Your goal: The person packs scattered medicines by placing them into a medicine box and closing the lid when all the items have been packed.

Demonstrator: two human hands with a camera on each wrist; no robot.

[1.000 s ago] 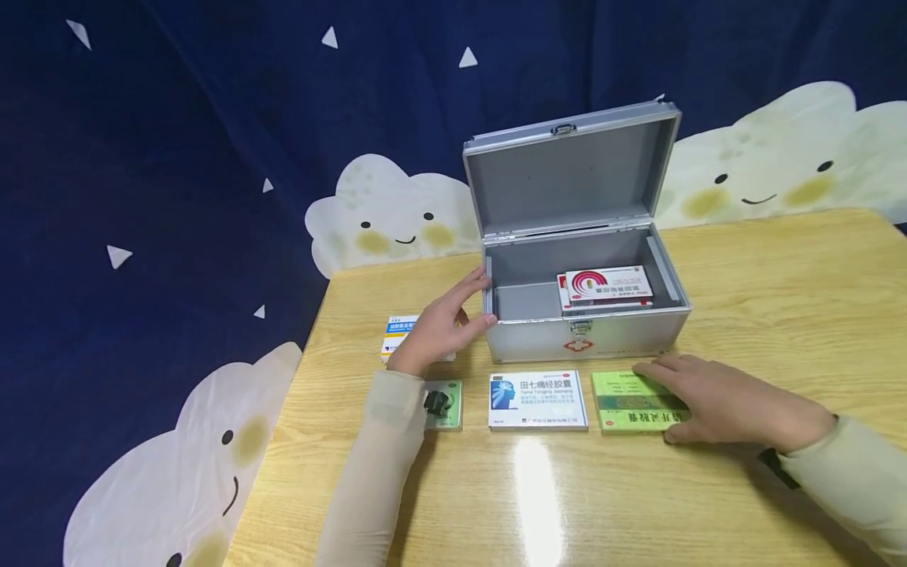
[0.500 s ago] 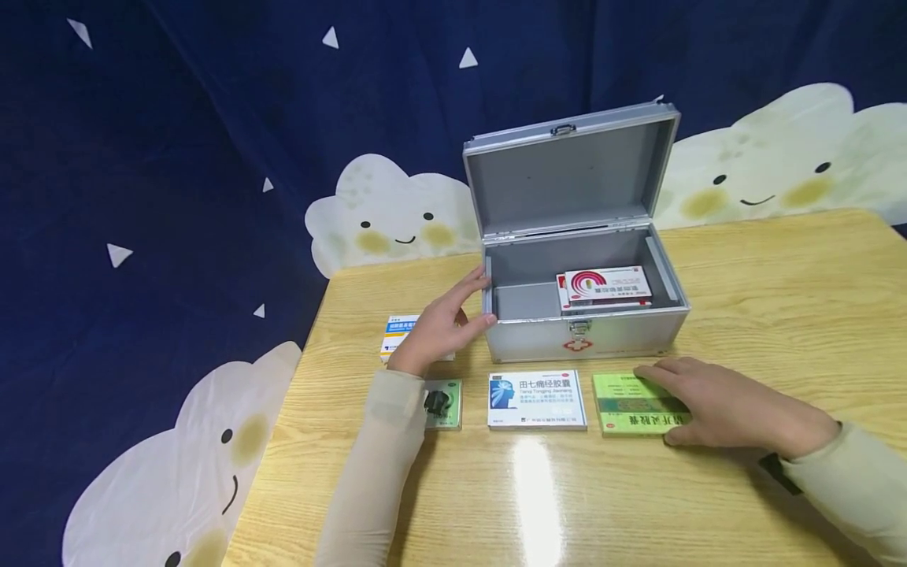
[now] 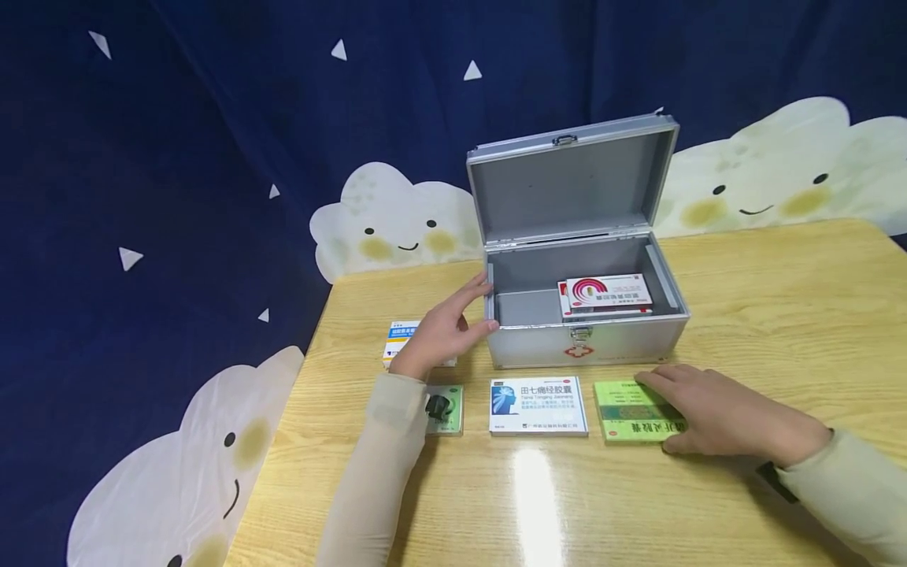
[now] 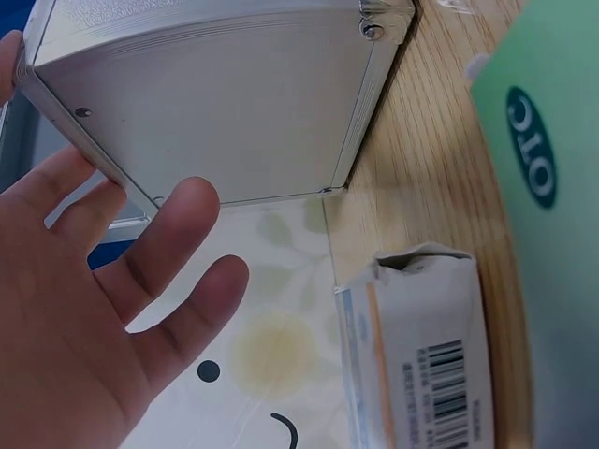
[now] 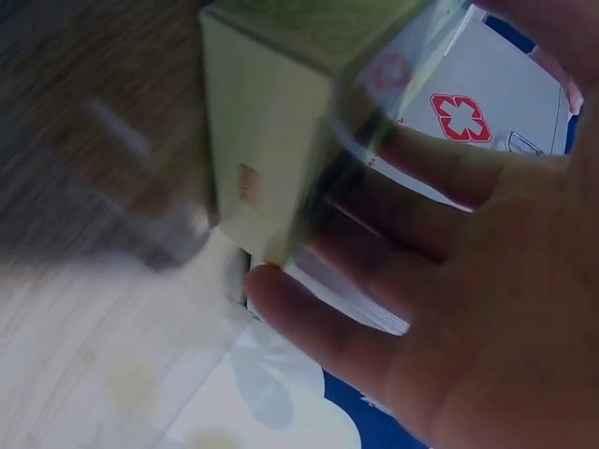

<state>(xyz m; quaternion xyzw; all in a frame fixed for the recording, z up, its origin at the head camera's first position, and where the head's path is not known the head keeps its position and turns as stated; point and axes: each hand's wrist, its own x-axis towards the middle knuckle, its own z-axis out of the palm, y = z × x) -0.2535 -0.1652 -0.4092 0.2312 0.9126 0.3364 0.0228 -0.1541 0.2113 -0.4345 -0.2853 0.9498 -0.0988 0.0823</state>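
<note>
In the head view, a silver first-aid case (image 3: 623,346) stands with its lid up. Two red-and-white medicine boxes (image 3: 612,290) are stacked inside it on the right. My left hand (image 3: 441,335) touches the case's left rim and front corner, its fingers loosely extended; in the left wrist view the ring and little fingers stand free beside the side wall. My right hand (image 3: 730,413) grips the right part of a yellow-green medicine box (image 3: 634,413) lying on the table, thumb at its near edge and fingers at its far edge. The right wrist view shows the fingers along this box's side.
A white-and-blue medicine box (image 3: 537,407) lies in front of the case. Left of it is a green medicine box (image 3: 453,409), partly hidden by the left sleeve. Another white, blue and yellow box (image 3: 400,339) sits behind the left wrist. A dark blue curtain (image 3: 397,94) hangs behind the table.
The head view has tilted slightly, so everything sits a little lower in it. Both hands, the case and the boxes keep their places.
</note>
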